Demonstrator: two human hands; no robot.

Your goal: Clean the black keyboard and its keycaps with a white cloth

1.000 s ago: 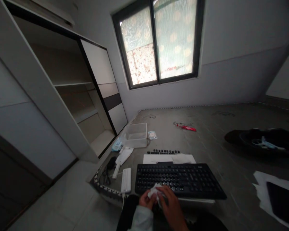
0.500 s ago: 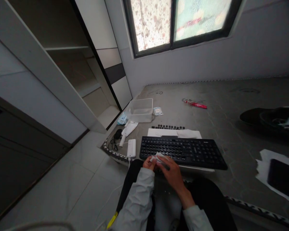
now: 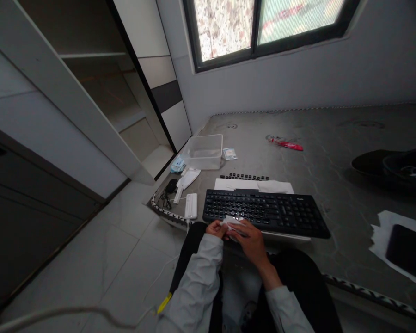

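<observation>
Looks like a bedroom in a home, judging by the wardrobe [image 3: 166, 95], mattress [image 3: 322, 134] and window [image 3: 225, 27].

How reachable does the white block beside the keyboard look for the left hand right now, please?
Probably yes: the white block lies near the left hand, and the way looks free, though that hand is holding a white tissue.

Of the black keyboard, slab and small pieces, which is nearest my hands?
The keyboard, just beyond the left hand and right hand. The slab lies farther right on paper; the small pieces sit behind the keyboard.
</observation>
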